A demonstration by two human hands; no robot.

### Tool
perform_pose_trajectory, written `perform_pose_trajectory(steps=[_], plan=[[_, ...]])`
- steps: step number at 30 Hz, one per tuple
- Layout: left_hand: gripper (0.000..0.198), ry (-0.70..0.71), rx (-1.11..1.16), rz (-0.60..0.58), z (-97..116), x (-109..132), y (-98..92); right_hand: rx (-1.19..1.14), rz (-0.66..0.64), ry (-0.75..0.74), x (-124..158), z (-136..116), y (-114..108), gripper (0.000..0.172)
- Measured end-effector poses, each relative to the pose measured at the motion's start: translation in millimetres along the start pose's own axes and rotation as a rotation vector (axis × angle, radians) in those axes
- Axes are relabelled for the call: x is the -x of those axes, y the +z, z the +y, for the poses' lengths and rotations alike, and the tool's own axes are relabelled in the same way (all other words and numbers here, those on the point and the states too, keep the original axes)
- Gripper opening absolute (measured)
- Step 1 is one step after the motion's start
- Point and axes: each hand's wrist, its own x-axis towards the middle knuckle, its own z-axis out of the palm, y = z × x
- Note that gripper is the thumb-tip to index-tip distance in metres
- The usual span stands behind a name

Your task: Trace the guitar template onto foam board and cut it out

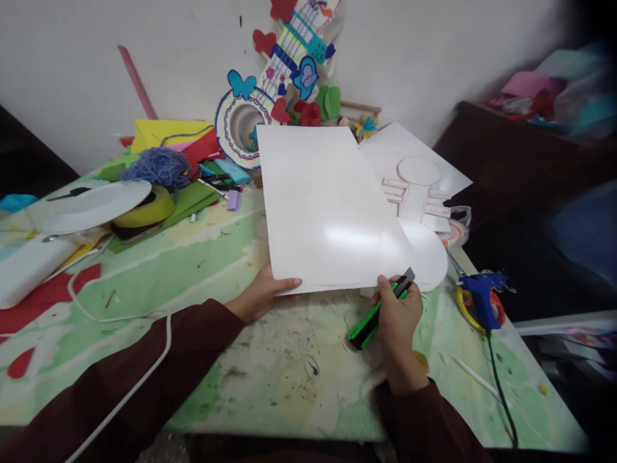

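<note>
A large white sheet (318, 206) is held up over the table, tilted, with light glaring off its lower middle. My left hand (263, 292) pinches its lower left corner, thumb on top. At the lower right edge my right hand (399, 315) is closed round a green and black box cutter (369, 325), its blade pointing up and right, while the thumb touches the sheet's edge. Behind the sheet on the right lies white board with a drawn figure (418, 172), and a rounded white piece (427, 257) shows beside it.
A blue glue gun (482, 299) with a black cord rests on a yellow tape roll at the right. Left are a white plate (99, 206), yellow tape (147, 209), purple yarn (159, 168) and a white cable crossing my left sleeve. A decorated paper guitar (245, 128) leans on the wall.
</note>
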Motion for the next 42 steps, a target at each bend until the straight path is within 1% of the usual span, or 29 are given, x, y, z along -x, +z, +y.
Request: perform_pose_trajectory(steps=[2, 4, 7, 10, 13, 15, 17, 19, 21, 24, 27, 29, 31, 33, 38, 42], plan=[[0.057, -0.054, -0.045, 0.052, 0, 0, 1.3, 0.029, -0.003, -0.008, 2, -1, -1, 0.028], [0.055, -0.069, -0.072, 0.110, 2, -2, 1.6, 0.075, -0.012, -0.030, 6, -4, -1, 0.027], [0.052, -0.086, -0.102, 0.167, 4, -5, 1.0, 0.124, -0.031, -0.081, 11, -9, -1, 0.027], [0.049, -0.087, -0.113, 0.189, 5, -6, -0.1, 0.070, -0.102, -0.052, 10, -11, -4, 0.029], [0.047, -0.046, -0.140, 0.166, 4, -7, -1.0, 0.060, -0.235, 0.065, 3, -8, -15, 0.038], [0.046, -0.004, -0.181, 0.150, 4, -7, -1.2, 0.151, -0.373, 0.143, 0, -8, -23, 0.043], [0.045, 0.016, -0.221, 0.135, 4, -8, -1.5, 0.246, -0.500, 0.187, 1, -11, -29, 0.042], [0.044, 0.008, -0.244, 0.119, 4, -8, -1.9, 0.304, -0.576, 0.175, 6, -17, -28, 0.034], [0.043, 0.007, -0.253, 0.105, 4, -8, -2.5, 0.353, -0.633, 0.087, 14, -26, -19, 0.025], [0.042, 0.037, -0.273, 0.100, 4, -7, -2.4, 0.531, -0.763, -0.169, 26, -40, 8, 0.015], [0.039, 0.056, -0.302, 0.095, 4, -6, -1.6, 0.786, -0.862, -0.437, 35, -48, 39, 0.017], [0.037, 0.059, -0.333, 0.089, 5, -5, -1.9, 0.929, -0.890, -0.539, 38, -49, 57, 0.020], [0.035, 0.064, -0.364, 0.089, 4, -6, -3.3, 1.030, -0.911, -0.586, 40, -47, 69, 0.022], [0.034, 0.075, -0.388, 0.087, 4, -7, -5.9, 1.092, -0.927, -0.604, 40, -45, 75, 0.024], [0.031, 0.110, -0.419, 0.060, 2, -12, -12.8, 1.157, -0.938, -0.642, 40, -46, 78, 0.024], [0.029, 0.140, -0.468, 0.040, 3, -13, -15.1, 1.216, -0.936, -0.667, 40, -49, 80, 0.020]])
